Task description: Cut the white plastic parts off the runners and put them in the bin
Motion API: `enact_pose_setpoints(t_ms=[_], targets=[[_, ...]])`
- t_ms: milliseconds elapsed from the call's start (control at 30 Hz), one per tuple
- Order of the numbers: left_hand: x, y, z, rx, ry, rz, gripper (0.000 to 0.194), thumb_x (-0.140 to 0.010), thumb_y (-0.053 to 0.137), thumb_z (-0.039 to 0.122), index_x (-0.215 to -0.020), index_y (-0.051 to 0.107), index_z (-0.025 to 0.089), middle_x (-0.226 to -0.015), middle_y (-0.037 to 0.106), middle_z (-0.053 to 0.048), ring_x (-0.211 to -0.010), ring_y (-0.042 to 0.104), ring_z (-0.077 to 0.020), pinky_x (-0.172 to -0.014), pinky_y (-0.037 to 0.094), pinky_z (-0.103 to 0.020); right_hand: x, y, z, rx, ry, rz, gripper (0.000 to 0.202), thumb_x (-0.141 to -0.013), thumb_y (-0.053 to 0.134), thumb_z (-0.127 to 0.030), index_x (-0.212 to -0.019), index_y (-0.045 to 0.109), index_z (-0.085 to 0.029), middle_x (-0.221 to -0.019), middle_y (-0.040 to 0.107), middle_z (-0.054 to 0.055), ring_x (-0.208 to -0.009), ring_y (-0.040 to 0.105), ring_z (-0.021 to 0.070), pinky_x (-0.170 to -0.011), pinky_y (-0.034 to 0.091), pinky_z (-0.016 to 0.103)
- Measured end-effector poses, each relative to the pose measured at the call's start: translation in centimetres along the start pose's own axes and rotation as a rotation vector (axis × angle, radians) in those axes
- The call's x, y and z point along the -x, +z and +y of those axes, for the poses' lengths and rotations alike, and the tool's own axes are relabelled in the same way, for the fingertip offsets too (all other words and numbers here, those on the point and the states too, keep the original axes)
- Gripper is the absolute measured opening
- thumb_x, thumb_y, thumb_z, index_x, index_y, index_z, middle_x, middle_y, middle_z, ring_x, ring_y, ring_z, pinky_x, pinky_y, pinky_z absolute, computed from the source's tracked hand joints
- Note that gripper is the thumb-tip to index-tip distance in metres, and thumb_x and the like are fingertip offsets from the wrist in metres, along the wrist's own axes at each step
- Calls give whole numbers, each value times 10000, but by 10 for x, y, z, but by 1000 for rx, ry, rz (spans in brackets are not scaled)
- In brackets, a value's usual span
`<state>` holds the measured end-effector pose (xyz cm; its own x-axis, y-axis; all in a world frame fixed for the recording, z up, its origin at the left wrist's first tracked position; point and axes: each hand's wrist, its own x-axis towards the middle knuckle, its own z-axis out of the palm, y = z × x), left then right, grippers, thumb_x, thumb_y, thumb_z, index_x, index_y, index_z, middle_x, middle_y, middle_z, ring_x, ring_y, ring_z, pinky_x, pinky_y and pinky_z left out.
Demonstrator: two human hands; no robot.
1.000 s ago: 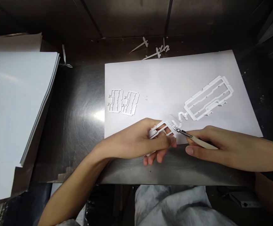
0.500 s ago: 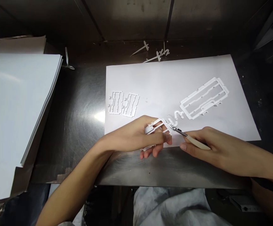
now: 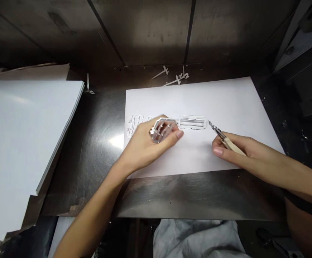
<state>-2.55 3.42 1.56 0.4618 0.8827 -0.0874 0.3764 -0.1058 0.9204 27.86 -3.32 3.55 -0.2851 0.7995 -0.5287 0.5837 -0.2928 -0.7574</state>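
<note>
My left hand is grasping white slotted plastic frame, holding it tilted over left half of paper sheet. My right hand is gripping cream-handled nippers, tips pointing toward far edge, apart from frame. Second slotted frame is showing just right of held one; whether joined, cannot tell. Small frame is lying near left edge. Sprue pieces are lying along far edge.
</note>
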Motion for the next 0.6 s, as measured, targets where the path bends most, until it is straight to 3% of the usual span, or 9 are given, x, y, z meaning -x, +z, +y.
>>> enact_pose_setpoints(t_ms=[67, 167, 267, 433, 600], targets=[[-7, 3, -10, -262, 194, 250, 276, -1036, 827, 458, -1090, 719, 210, -1151, 800, -68, -1001, 750, -222, -868, 568, -318, -7, 4, -1, 16, -49, 125, 395, -1121, 674, -651, -1058, 643, -262, -888, 555, -23, -798, 495, 215, -710, 371, 334], [-19, 14, -30, -472, 270, 225, 379, -995, 877, 407, -1250, 671, 218, -1418, 744, -125, -1242, 731, -314, -968, 566, -391, -21, 11, 3, 81, -130, 347, 307, -1110, 692, -557, -1058, 645, -259, -868, 607, -22, -787, 534, 221, -706, 370, 348], [-28, 24, -42, -484, 208, 193, 221, -1021, 808, 247, -1181, 659, 217, -1244, 788, -95, -1085, 750, -288, -870, 541, -370, -33, 14, 10, 109, -176, 505, 195, -1074, 694, -447, -1116, 674, -258, -842, 618, -21, -748, 534, 220, -692, 369, 355], [-28, 27, -34, -397, 207, 263, 75, -1075, 695, 198, -1076, 623, 219, -1005, 758, -28, -840, 679, -187, -745, 474, -304, -37, 17, 11, 37, -299, 534, 183, -1084, 703, -391, -1222, 709, -271, -974, 653, 5, -897, 603, 248, -805, 439, 373], [-12, 13, -14, -161, 282, 97, 100, -1108, 699, 264, -1099, 611, 219, -1029, 761, -10, -921, 729, -161, -817, 525, -271, -34, 24, 4, 58, -455, 604, 273, -1093, 746, -379, -1329, 702, -249, -1101, 684, 42, -1035, 661, 279, -902, 490, 392]])
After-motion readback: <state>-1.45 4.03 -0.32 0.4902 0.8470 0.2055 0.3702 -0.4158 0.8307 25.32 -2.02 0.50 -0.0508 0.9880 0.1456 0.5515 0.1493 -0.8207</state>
